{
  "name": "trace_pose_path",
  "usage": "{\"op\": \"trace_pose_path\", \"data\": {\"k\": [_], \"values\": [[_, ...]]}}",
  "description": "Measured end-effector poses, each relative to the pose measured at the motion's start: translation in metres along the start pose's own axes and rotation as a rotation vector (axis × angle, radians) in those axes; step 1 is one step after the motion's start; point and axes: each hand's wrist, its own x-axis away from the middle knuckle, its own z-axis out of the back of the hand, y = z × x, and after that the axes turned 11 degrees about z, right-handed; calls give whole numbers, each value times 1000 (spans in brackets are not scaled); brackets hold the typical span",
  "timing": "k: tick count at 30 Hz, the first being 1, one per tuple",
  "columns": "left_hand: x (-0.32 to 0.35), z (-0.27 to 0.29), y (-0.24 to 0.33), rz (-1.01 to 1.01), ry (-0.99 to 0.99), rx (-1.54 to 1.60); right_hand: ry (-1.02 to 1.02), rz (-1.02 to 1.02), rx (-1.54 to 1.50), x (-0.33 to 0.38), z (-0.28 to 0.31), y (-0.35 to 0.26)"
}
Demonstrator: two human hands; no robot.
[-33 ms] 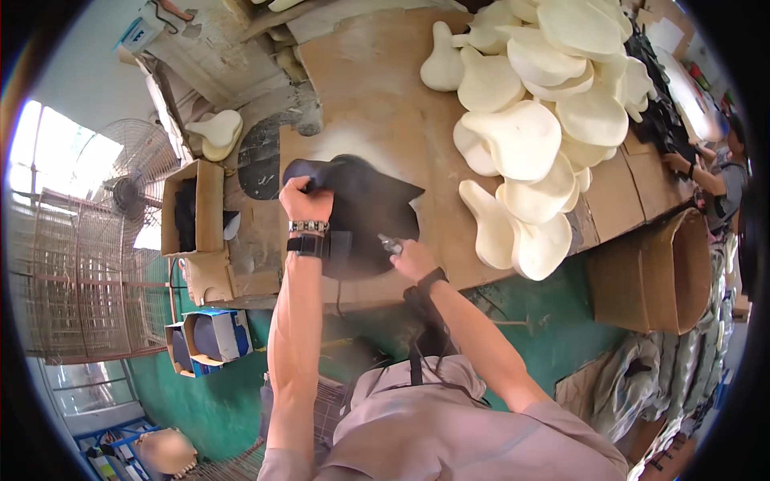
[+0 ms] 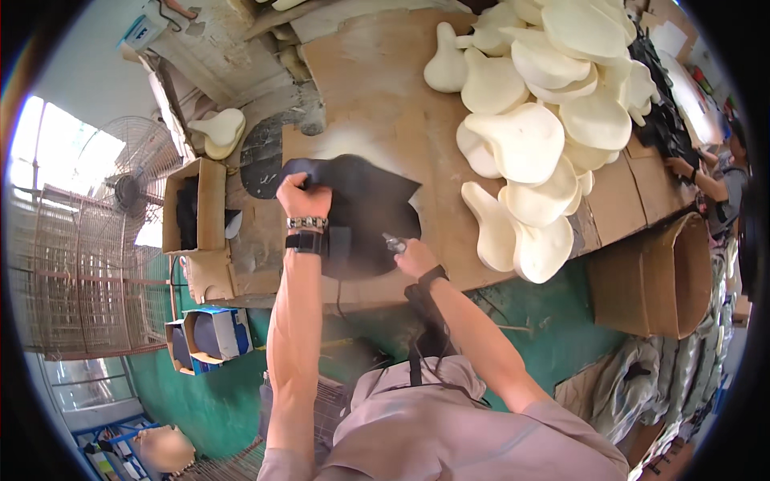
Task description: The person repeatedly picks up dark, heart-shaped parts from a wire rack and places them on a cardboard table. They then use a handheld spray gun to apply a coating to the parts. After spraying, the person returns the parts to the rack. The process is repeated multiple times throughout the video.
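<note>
Mid-frame: left hand (image 2: pixel 303 194) clutches black sheet (image 2: pixel 370 196) by its edge, likely steadying it; right hand (image 2: pixel 417 260) grips metal-nozzled tool (image 2: pixel 392 243), tip over sheet. Foam saddle pads (image 2: pixel 521 140) heaped upper right.

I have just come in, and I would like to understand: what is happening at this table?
A person grips an edge of a black sheet with the left hand. The right hand holds a metal-tipped tool over its lower part. The sheet lies on cardboard. A pile of cream, saddle-shaped pieces is to the right; another person stands further away.
</note>
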Motion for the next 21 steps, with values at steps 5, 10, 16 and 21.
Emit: {"op": "trace_pose_path", "data": {"k": [5,10,16,21], "values": [[11,-27,87,-158,28,344,-76,-92,-7,-16,0,15],[93,8,164,-408,-150,274,-77,-76,19,-22,8,26],[224,130,159,-679,-22,199,-119,183,-133,-9,22,31],[372,247,100,-749,300,420,-291,358,-97,76,42,-47]]}}
